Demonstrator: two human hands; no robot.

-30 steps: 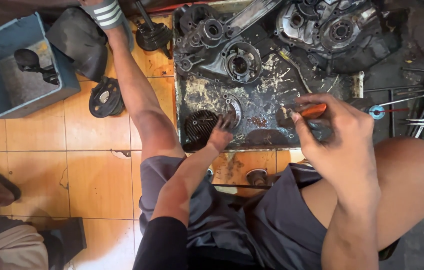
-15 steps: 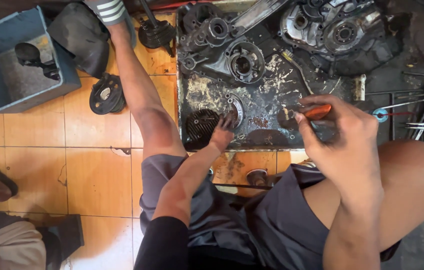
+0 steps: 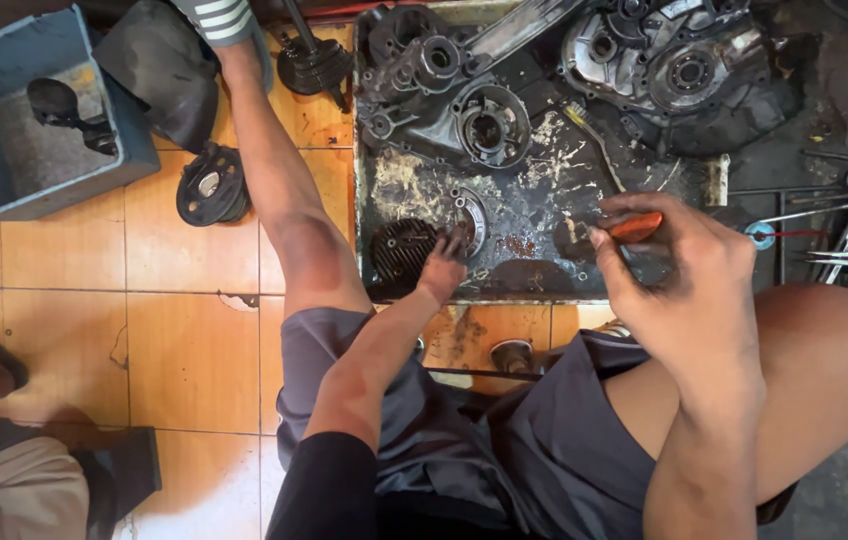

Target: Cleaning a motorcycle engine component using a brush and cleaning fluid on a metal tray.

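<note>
Orange-handled tool gripped in right hand, centre right | left hand fingers spread on round metal part in greasy tray

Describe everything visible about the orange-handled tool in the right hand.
The orange-handled tool shows only a short stretch of glossy orange grip, seemingly plastic, lying roughly level between the thumb and fingers of the right hand. The hand wraps it, so its working end and full length are hidden; what kind of tool it is cannot be told. It hangs above the near right part of the greasy metal tray, not visibly touching it. The left hand is apart from it, down on a round finned part in the tray.
</note>
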